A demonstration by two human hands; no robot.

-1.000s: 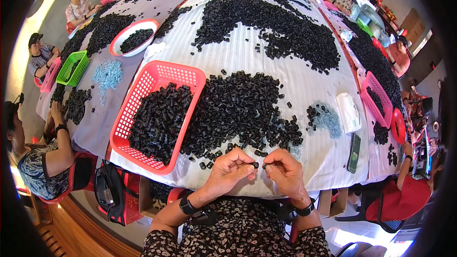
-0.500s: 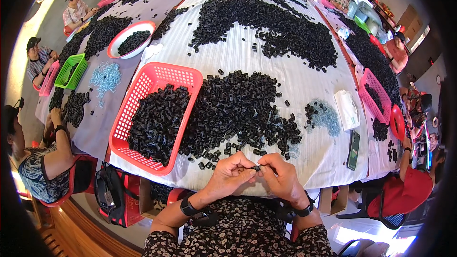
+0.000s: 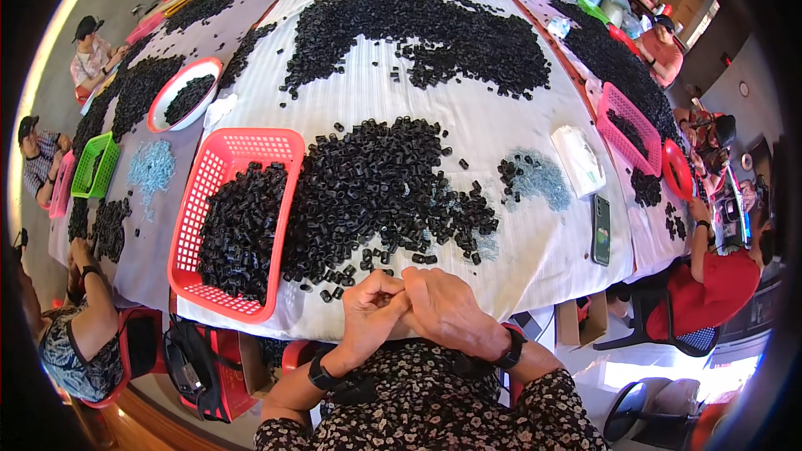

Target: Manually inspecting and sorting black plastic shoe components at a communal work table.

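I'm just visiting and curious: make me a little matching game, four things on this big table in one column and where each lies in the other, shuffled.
Things:
1. red basket
2. dark phone
3. green basket
4. round red-rimmed bowl

Places:
A. far left, by a seated person
B. right side, near the table edge
C. left of the near black pile, partly filled
D. beyond the red basket, holding black pieces

Pairs: 1-C, 2-B, 3-A, 4-D

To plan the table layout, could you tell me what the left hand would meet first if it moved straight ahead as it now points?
Probably the right hand, already touching the left hand; beyond it, loose small black plastic rings.
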